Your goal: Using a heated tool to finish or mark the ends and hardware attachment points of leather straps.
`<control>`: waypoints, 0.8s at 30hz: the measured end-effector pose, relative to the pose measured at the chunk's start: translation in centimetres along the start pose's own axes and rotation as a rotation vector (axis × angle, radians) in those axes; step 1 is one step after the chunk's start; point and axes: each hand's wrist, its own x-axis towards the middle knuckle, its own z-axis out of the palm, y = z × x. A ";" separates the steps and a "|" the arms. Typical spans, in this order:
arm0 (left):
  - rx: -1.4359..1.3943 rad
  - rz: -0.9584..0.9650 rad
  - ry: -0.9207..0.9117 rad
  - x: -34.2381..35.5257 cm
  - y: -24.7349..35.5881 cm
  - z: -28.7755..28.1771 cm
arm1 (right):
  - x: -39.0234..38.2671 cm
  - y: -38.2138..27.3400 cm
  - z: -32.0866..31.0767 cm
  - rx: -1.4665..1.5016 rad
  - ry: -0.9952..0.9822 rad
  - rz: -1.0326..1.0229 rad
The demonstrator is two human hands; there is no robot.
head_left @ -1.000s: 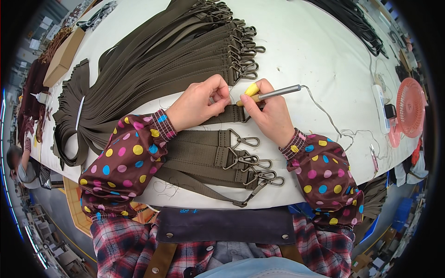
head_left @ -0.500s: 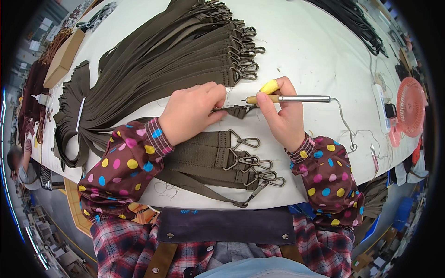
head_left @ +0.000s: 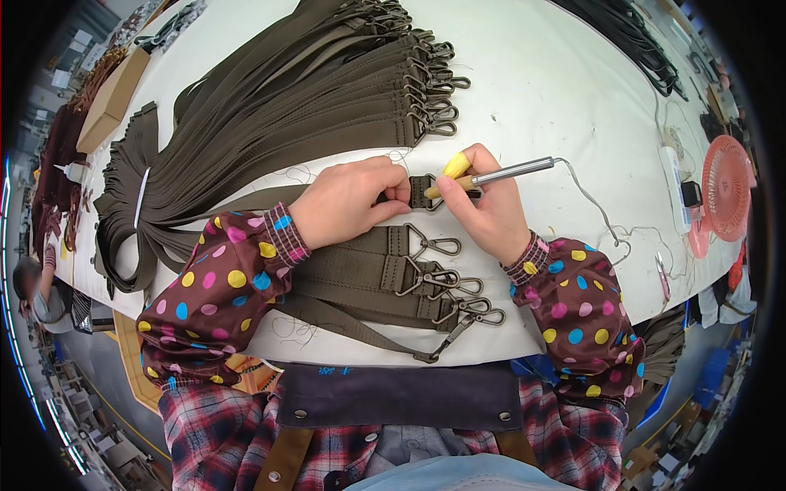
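Note:
My left hand (head_left: 350,196) is closed on a dark olive webbing strap (head_left: 266,199), its fingers pinching near the strap's stitched end. That end (head_left: 422,191), with a metal ring, sticks out to the right of my fingers. My right hand (head_left: 490,204) grips a corded pen-like tool (head_left: 514,170) with a wooden grip and a metal barrel. The tool's front points down at the strap end; its tip is hidden. A yellow wrap (head_left: 457,165) covers one right finger. Below my hands lie several straps with metal snap hooks (head_left: 442,245).
A big bundle of similar straps (head_left: 278,106), bound by a white tie (head_left: 142,199), spreads over the white table (head_left: 557,106). At the right are a pink basket (head_left: 726,188), a power strip (head_left: 676,188) and small snips (head_left: 661,276). A cardboard box (head_left: 115,100) stands at the left.
My right hand has brought the tool left and down onto the strap end, its barrel now tilted up to the right. The strap end lies flatter, its ring showing.

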 end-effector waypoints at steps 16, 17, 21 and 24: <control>-0.619 -0.241 -0.049 0.0 -1.3 0.4 | -0.4 1.1 0.6 -0.038 -0.015 0.054; -0.620 -0.239 -0.049 0.0 -1.4 0.4 | -0.4 1.2 0.6 -0.043 -0.014 0.050; -0.633 -0.245 -0.047 0.0 -1.5 0.5 | -0.4 1.3 0.6 -0.039 -0.012 0.053; -0.642 -0.256 -0.051 0.1 -1.5 0.4 | -0.4 1.3 0.7 -0.053 -0.018 0.046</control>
